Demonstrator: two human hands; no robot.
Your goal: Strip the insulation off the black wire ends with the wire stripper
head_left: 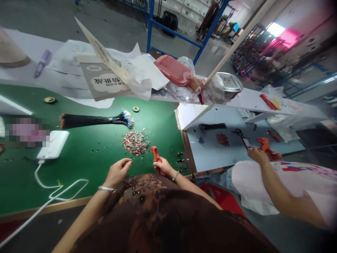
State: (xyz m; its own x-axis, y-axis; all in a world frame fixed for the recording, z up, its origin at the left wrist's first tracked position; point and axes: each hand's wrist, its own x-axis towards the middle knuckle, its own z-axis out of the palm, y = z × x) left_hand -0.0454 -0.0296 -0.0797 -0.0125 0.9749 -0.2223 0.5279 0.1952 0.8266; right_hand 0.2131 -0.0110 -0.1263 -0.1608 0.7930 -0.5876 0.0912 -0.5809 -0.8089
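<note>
My right hand [164, 166] is shut around orange-handled crimping pliers [157, 158], held upright just in front of a loose pile of small copper terminals [136, 142] on the green bench mat [84, 168]. My left hand [118, 172] hangs near the pile with thumb and fingertips pinched together. Anything between those fingertips is too small to make out. Farther left lies a long bundle of black wires [97, 120] with blue-sleeved, bare-tipped ends pointing right, towards the pile.
A white power adapter [53, 144] with a white cable lies left on the mat. Papers, plastic bags and a metal tray [229, 84] crowd the far shelf. To the right, a co-worker's hand [256, 155] holds an orange tool over a pale blue bench [210, 151].
</note>
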